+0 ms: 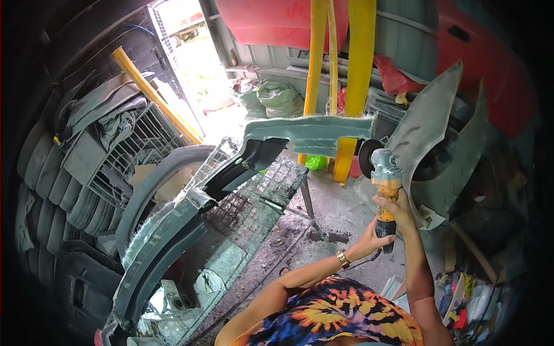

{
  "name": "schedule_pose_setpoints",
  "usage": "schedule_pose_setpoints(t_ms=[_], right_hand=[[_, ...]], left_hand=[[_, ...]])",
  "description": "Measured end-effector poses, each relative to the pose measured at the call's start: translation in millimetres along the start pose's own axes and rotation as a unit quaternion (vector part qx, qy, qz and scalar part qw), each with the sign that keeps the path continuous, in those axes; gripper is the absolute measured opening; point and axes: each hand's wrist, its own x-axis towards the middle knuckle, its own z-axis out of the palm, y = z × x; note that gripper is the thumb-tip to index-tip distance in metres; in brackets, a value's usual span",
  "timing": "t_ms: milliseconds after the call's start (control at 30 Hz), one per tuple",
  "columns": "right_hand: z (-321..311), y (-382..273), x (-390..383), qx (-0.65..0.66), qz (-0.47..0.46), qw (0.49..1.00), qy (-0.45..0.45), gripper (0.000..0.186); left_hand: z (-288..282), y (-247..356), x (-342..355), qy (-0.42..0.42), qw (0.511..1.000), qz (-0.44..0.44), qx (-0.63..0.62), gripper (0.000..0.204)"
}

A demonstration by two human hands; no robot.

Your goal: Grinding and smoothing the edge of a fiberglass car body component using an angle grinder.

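My left hand [363,243], with a watch at its wrist, is closed around the dark rear end of an orange angle grinder [387,182]. Farther up the tool's body, my right hand [398,207] grips it too. The grinder points away from me, grey head up, and its dark disc [368,158] stands at the right end of a long, curved, green-grey moulded panel [323,134]. Whether disc and panel touch, I cannot tell. Frayed whitish fibres line the panel's rim. A dark cord trails from the grinder's rear.
A wire-mesh-topped table [254,193] is under the panel. Yellow posts [359,63] rise behind it. Large grey curved sheets [424,124] lean close on the right. Stacked dark curved parts [49,179] line the left wall, and sacks [279,99] sit by the bright doorway.
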Motion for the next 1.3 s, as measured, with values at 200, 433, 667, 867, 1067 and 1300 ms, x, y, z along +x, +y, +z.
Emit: schedule_pose_setpoints(t_ms=[200,433,667,867,1067,1300], right_hand=[[59.4,17.6,29.9,0.155,0.082,0.975,-0.136,0.044],[186.1,27.1,72.5,0.075,0.055,0.986,-0.14,0.056],[299.2,44.7,133.8,0.065,0.022,0.973,-0.22,0.042],[372.7,29.4,163.1,0.236,0.163,0.903,-0.32,0.049],[395.9,51.0,215.4,0.177,0.178,0.926,-0.284,0.036],[420.1,15.1,246.9,-0.107,-0.004,0.939,-0.328,0.065]], left_hand=[[-71.5,29.9,-25.3,-0.019,0.992,-0.126,-0.014,0.061],[-140.0,77.0,-52.1,0.18,0.983,-0.032,0.018,0.059],[-236.9,135.3,-74.1,0.249,0.968,-0.011,-0.013,0.045],[-292.8,176.1,-91.8,0.307,0.951,0.012,-0.045,0.037],[-319.9,190.7,-63.8,0.327,0.944,-0.004,-0.037,0.033],[-343.1,193.8,-38.2,0.308,0.944,0.107,-0.043,0.034]])
